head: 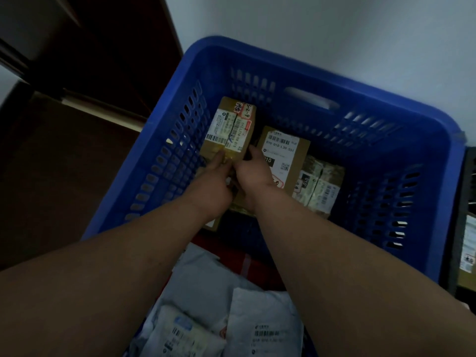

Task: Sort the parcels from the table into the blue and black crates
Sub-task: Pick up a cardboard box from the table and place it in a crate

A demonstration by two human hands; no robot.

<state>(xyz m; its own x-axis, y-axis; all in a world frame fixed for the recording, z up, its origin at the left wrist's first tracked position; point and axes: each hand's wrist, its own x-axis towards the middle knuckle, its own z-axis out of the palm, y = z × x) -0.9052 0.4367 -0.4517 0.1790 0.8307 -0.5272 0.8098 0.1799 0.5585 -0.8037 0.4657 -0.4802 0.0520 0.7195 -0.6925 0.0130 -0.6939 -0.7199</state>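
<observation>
Both hands reach into the blue crate (435, 176). The left hand (213, 181) and right hand (253, 171) grip the near end of a labelled cardboard parcel (231, 124) near the crate's far-left corner, beside a second parcel (286, 153). White mailers (262, 328) lie at the near edge.

middle box (283, 155) label "010 010 130 551"

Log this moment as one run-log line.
phase: placing | left hand + right hand: hold box | place: blue crate, left side | beside: two more boxes | unsorted: mailers near camera
</observation>
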